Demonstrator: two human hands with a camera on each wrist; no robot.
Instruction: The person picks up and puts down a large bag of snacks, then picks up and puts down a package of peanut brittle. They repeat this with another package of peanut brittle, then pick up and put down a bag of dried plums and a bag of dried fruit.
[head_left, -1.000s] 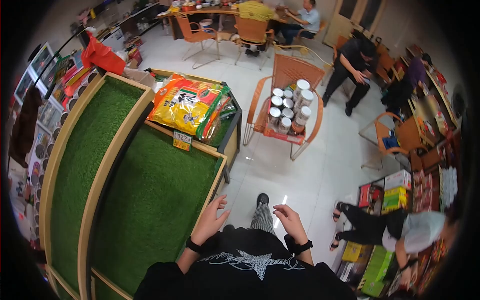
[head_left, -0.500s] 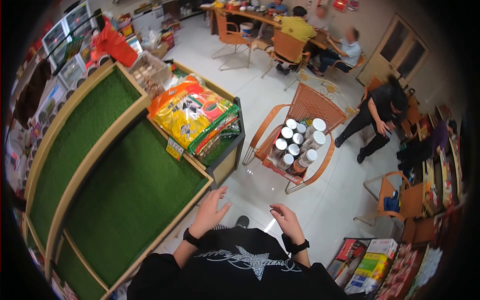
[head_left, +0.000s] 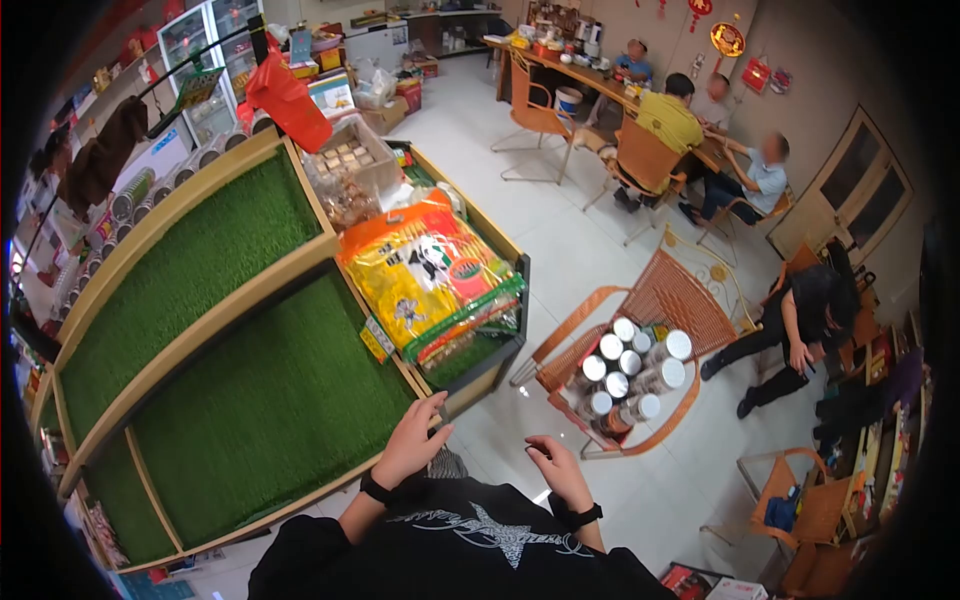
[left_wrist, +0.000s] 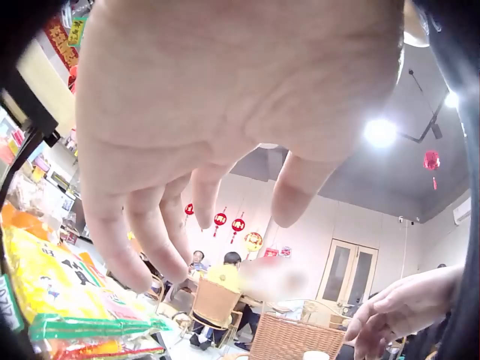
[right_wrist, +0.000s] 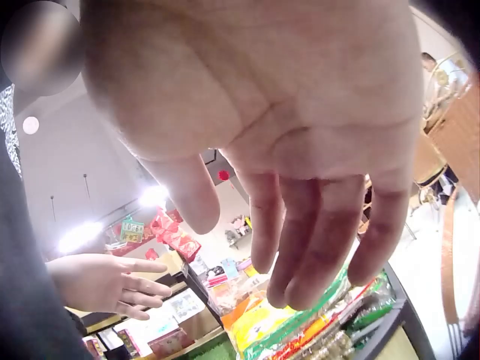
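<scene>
My left hand (head_left: 410, 445) hovers beside the near corner of a display stand lined with green artificial turf (head_left: 270, 400), its fingers loosely bent and holding nothing. To its right my right hand (head_left: 562, 474) hangs in the air over the floor, also holding nothing. Both palms fill their wrist views, with the left hand (left_wrist: 225, 97) and right hand (right_wrist: 277, 112) showing relaxed, spread fingers. Ahead of the left hand lies a stack of yellow and orange plastic bags (head_left: 430, 275) on a lower turf shelf. A price tag (head_left: 377, 338) stands at the bags' left edge.
A wicker armchair (head_left: 675, 300) ahead to the right carries a box of white-lidded jars (head_left: 617, 384). A box of small packs (head_left: 345, 160) sits behind the bags. People sit around a wooden table (head_left: 620, 95) at the back; another person (head_left: 790, 330) bends at the right.
The view has swung left and lifted, so the chair, bags and people shift right in frame. The stand's corner is closer to my left hand. Both hands stay unladen in a similar pose.
</scene>
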